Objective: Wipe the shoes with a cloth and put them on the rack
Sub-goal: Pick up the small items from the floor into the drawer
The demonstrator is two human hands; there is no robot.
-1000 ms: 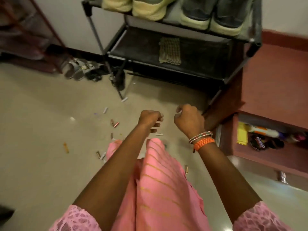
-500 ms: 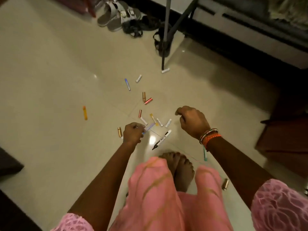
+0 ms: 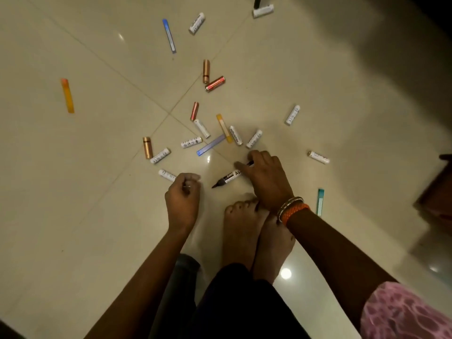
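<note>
Neither shoes, cloth nor rack appear in this view; the head camera looks straight down at a tiled floor. The landmark is a black-and-white marker lying on the floor just ahead of the person's bare feet. The right hand rests over the marker's rear end, fingers curled down onto it; whether the grip is closed round the barrel cannot be told. Its wrist carries an orange band and beaded bangles. The left hand is to the left of the marker, fingers curled inward with something small and pale glinting between them; what it is cannot be told. Beyond the marker lies a scatter of white batteries, copper-coloured batteries, a red battery, and slim coloured sticks: a blue one far beyond, a yellow-orange one well off to the left, a teal one to the right near the right wrist. One white battery lies just beside the left hand. A pink patterned sleeve shows at lower right.
</note>
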